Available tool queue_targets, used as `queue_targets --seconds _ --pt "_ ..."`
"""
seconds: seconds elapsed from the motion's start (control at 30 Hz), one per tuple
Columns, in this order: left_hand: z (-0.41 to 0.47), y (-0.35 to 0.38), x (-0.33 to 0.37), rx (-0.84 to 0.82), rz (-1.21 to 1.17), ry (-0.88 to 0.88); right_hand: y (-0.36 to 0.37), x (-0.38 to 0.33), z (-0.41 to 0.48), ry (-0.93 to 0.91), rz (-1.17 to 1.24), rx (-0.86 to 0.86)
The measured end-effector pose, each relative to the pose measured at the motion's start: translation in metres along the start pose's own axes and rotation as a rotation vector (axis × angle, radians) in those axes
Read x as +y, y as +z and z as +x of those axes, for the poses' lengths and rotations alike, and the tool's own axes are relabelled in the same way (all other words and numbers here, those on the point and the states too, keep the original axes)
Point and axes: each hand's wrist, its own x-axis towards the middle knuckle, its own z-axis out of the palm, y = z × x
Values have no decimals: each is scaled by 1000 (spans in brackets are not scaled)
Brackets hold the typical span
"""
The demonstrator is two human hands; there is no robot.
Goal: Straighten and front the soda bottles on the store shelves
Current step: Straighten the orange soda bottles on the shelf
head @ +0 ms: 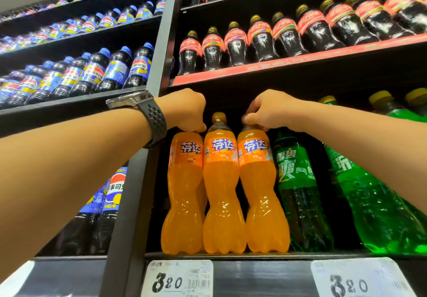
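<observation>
Left hand: clamped over left bottle top.
Right hand: pinched right bottle top.
Handling: likely heavy, slick; best taken at neck.

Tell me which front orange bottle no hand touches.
The middle orange bottle: its cap shows bare. The left hand grips the top of the left orange bottle, the right hand that of the right orange bottle.

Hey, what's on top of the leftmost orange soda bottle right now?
The left hand sits on the leftmost orange bottle, fingers curled round its top. Its cap and neck are hidden under the hand.
</observation>
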Motion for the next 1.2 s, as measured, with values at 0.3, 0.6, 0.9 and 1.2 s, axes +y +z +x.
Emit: queue_targets --seconds 0.3,0.6,0.9,1.2 --pt "-4 -3 2 -54 3 0 -1 -1 -6 0 -6 -3" --pt "-5 -1 18 46 -370 25 -1 -9 -6 20 -86 27" --pt "-10 5 13 6 -536 10 -5 -8 0 52 77 66" --pt "-13 9 16 43 -537 -5 6 -3 2 63 159 91"
